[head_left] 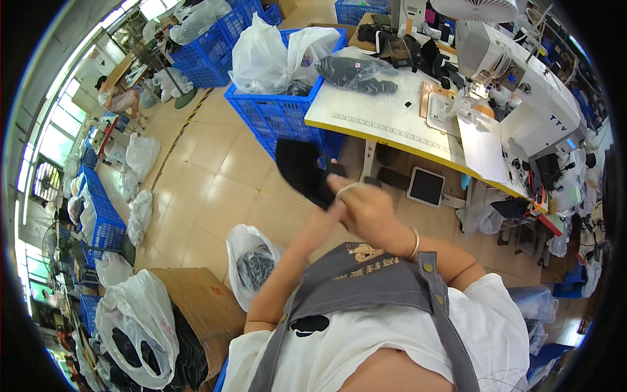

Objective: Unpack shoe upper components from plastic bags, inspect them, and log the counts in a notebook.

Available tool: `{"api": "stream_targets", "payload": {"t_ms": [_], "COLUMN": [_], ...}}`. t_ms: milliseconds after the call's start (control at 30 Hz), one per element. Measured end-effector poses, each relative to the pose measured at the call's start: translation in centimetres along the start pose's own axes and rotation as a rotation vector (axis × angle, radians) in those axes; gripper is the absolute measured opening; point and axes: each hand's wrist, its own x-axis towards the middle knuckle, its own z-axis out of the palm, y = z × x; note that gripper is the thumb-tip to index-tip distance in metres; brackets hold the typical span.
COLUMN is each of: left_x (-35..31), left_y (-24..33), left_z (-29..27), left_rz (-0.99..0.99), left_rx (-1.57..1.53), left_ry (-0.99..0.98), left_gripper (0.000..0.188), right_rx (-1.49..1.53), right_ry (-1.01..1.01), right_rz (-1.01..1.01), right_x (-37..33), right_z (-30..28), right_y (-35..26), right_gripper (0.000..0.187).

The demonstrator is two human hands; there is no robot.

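Note:
In front of my chest, above the floor, I hold a black curved piece (297, 168) that looks like fabric. Its rounded end points up and to the left. My right hand (371, 208) is closed round its lower right end, with a thin pale band across the fingers. Just to the left, my left hand (332, 219) is closed at the lower edge of the same piece. The hands overlap, so some fingers of the left one are hidden. One fingertip shows past the piece's far side. What exactly the black piece is, I cannot tell.
Ahead to the right is a sewing table (392, 124) with a yellow edge, carrying a white sewing machine (535, 98). A blue crate (274, 114) with white bags adjoins it. A cardboard box (196, 294) and a white bag (238, 245) stand left of me. A person sits far left.

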Motion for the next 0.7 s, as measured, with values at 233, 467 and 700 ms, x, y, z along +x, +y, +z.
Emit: {"api": "stream_targets", "payload": {"t_ms": [233,467,700], "left_x": [3.3,4.9,4.8], "left_y": [3.1,3.1,0.1], "left_z": [0.6,-0.2,-0.7], "left_rz": [-0.212,-0.363,-0.490], "left_rx": [-0.663,-1.171,-0.750], "left_ry": [-0.073,-0.239,-0.102], "left_gripper": [0.047,0.041,0.041], "right_rx": [0.279,0.354,0.761], "right_ry": [-0.353,-0.300,0.054], "right_rz": [0.131,0.434,0.849], "right_x": [-1.0,-1.7,-3.9], "right_z": [-3.0,-5.5,-4.6], "right_y": [1.8,4.3,6.6], "right_gripper": [0.053,0.070,0.048]}}
